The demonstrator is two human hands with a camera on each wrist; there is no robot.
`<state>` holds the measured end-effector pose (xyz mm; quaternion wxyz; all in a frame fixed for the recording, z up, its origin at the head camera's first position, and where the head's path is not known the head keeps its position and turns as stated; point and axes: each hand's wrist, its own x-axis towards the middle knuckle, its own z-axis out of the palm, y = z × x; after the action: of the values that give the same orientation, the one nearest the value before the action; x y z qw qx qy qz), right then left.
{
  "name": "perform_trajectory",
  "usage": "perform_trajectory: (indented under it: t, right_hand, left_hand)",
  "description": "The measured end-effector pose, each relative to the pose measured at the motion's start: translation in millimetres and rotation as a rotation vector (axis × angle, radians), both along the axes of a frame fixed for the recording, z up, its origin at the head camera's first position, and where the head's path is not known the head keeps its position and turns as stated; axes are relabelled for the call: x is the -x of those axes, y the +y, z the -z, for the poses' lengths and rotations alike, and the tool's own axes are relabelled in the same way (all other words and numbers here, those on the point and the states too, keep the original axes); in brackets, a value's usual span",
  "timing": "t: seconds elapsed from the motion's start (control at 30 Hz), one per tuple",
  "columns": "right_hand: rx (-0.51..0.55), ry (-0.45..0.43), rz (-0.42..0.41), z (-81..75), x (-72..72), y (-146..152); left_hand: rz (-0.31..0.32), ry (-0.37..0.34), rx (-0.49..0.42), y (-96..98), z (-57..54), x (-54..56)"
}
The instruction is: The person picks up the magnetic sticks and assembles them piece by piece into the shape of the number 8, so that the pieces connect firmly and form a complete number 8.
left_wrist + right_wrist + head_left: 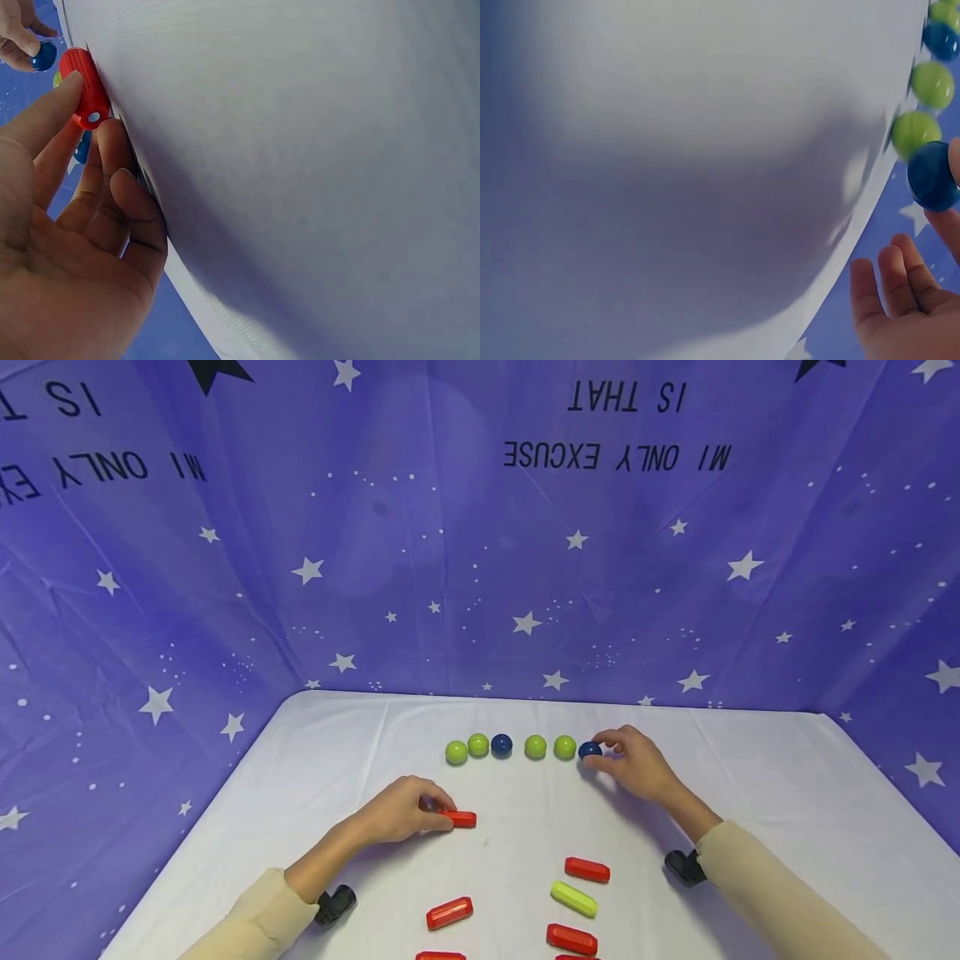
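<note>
My left hand (411,811) pinches a short red faceted bar (463,819) between thumb and fingers, low over the white table. In the left wrist view the bar (86,88) has ribbed sides and a small hole in its end. At the right end of a row of balls, my right hand (633,764) holds a dark blue ball (590,751) between thumb and finger; the right wrist view shows this glossy ball (932,177) with the other fingers spread away from it. A green ball (565,747) sits just left of it.
Leftward, the row continues with more green balls (536,747) and another dark blue ball (502,745). Nearer the front lie a red bar (450,913), a yellow-green bar (574,899) and more red bars (587,870). A purple starred cloth (450,568) hangs behind the table (360,735).
</note>
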<state>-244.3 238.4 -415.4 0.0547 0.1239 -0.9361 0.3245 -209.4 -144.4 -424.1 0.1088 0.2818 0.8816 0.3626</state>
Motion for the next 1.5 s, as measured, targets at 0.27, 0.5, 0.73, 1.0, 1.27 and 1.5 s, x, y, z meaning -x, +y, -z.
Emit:
perform_trajectory:
  t: [0.27,0.5,0.73,1.0,1.27,1.5]
  right_hand:
    - [0.063,0.036,-0.089,0.0,-18.3,-15]
    - [0.08,0.009,-0.187,2.8,-31.9,-28]
    - [0.084,-0.032,-0.25,6.0,-36.9,-36]
    - [0.072,-0.051,-0.316,8.2,-38.4,-40]
    - [0.022,-0.073,-0.306,10.2,-38.7,-42]
    - [0.016,-0.096,-0.298,7.8,-41.3,-44]
  left_hand:
    - [-0.014,0.005,0.009,-0.5,-0.2,-0.4]
    - [-0.021,0.003,0.011,0.9,1.1,0.8]
    - [-0.024,-0.008,0.016,0.6,1.2,1.6]
    - [-0.024,-0.004,0.015,0.7,2.2,2.0]
    - [-0.024,-0.006,0.012,1.2,2.7,2.8]
    - [-0.013,-0.012,0.004,2.4,1.2,2.6]
